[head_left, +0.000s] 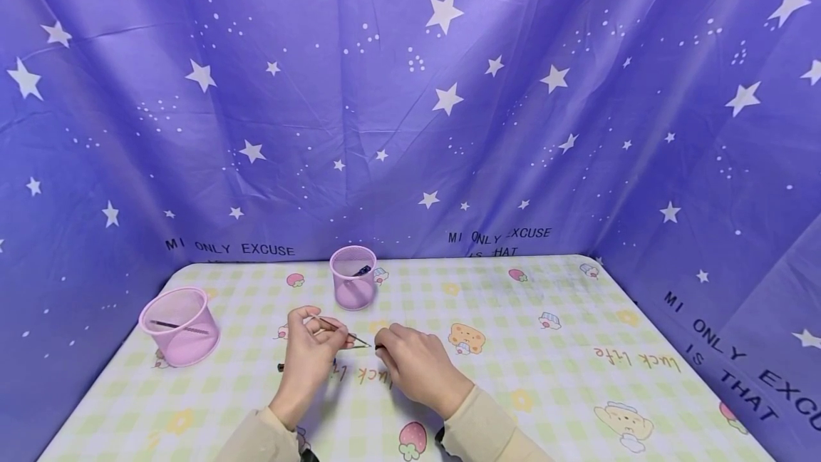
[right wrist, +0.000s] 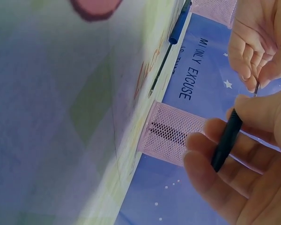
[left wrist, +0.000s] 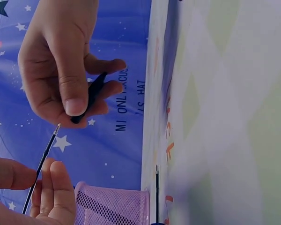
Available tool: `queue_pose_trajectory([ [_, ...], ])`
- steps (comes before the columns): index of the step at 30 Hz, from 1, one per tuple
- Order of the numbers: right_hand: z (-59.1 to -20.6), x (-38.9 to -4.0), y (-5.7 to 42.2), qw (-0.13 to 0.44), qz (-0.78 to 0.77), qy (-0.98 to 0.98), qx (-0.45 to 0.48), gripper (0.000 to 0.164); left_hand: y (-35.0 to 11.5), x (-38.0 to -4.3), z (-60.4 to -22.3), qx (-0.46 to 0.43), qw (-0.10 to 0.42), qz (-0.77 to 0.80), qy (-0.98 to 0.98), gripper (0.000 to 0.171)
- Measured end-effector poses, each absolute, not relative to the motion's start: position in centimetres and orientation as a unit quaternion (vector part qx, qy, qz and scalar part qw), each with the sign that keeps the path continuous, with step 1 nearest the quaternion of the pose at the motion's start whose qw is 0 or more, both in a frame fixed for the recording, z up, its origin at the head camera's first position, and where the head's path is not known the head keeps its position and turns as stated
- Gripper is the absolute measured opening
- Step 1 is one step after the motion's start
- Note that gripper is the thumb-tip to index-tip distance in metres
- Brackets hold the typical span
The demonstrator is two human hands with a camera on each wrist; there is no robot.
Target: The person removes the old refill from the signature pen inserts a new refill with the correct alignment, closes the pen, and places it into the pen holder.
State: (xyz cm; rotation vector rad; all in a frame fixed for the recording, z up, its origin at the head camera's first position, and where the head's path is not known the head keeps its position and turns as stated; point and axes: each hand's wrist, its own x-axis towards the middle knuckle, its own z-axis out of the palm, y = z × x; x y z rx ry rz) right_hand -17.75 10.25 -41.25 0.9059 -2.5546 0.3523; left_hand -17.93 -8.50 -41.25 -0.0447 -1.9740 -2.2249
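So the thing to look at is the gap between the two hands. The left hand (head_left: 308, 355) pinches a thin dark pen refill with a metal tip (left wrist: 48, 151), and that tip points straight across at the right hand (head_left: 413, 362). The right hand has a short black tapered tube (right wrist: 227, 140) gripped between thumb and fingers. In the left wrist view the long axes slant nearly the same way — tip just beside the tube's near end, slightly off line, and I can't see any contact. Left hand's closer to the blue pen barrel with a bare refill sticking out (right wrist: 179, 28), lying on the table. Count: one refill in hand, one tube, one barrel on the table, two pink mesh cups, at the back (head_left: 353, 298) and far left (head_left: 186, 348). The left cup shows one thin dark rod (head_left: 163, 324); the back one has dark bits, number unclear.
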Motion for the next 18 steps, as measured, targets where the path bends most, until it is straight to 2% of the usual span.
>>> queue_pose_trajectory([
  [18, -41.06, -17.65, 10.24, 0.210, 0.134, -0.911, 0.328, 0.005, -8.14, -17.56, -41.24, -0.009, 0.074, -0.739, -0.669, 0.052],
])
